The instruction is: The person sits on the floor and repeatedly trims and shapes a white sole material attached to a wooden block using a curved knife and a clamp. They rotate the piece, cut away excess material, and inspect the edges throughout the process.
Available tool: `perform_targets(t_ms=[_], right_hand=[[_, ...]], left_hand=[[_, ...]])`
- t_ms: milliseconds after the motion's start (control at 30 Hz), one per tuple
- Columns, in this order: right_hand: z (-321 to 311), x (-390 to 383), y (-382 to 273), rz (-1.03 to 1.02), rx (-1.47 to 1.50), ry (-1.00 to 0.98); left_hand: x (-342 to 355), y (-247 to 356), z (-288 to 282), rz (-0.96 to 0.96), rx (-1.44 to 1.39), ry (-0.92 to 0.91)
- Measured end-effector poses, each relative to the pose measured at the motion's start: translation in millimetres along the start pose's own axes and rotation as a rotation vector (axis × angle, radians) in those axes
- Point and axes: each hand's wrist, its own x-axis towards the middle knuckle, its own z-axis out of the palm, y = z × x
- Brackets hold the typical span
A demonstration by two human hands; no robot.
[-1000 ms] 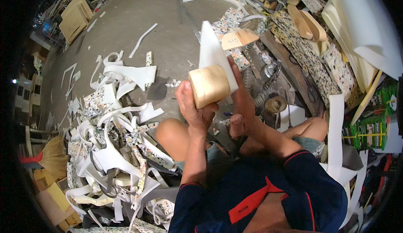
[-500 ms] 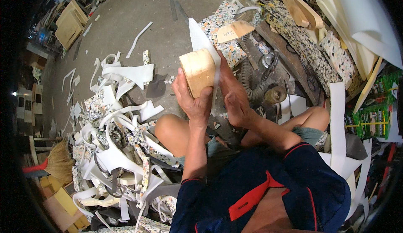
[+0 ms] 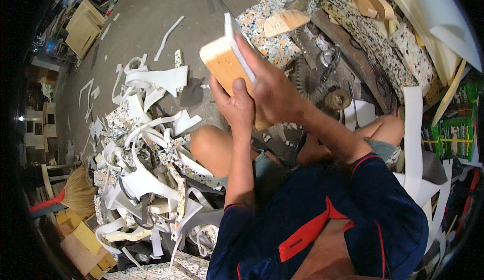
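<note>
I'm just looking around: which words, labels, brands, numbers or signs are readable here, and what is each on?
Rounded wooden piece on the speckled foam sheet: a short, dark, handwritten-looking mark, not copied out here.
Green packages at right: printing too small and blurred to read.
Wooden block in the hands: no text on the faces that show.

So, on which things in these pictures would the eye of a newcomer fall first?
Probably the pale wooden block at upper centre, held in the left grip, with a white sheet along its right side and the right grip against the sheet. Next may come the tangled heap of white and speckled scraps on the floor at left, then the straw broom near the left edge.
</note>
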Motion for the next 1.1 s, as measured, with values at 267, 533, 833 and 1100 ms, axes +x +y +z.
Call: perform_targets(t_ms=[267,533,833,1100], right_hand=[[43.9,-22.5,60.3,-0.043,-0.202,-0.014],[2.0,-159.6,48.7,0.365,-0.218,-0.212],[-94.2,-220.6,95.2,1.184,0.596,0.6],[-29.3,-142.4,8.9,0.908,0.311,0.1]], left_hand=[[15.4,-24.8,-8.1,-0.191,-0.245,0.066],[41.4,-34.9,-32.8,-0.172,-0.517,0.213],[46.4,-60.3,-28.8,-0.638,-0.632,0.275],[33.9,-52.7,-15.8,-0.963,-0.656,0.182]])
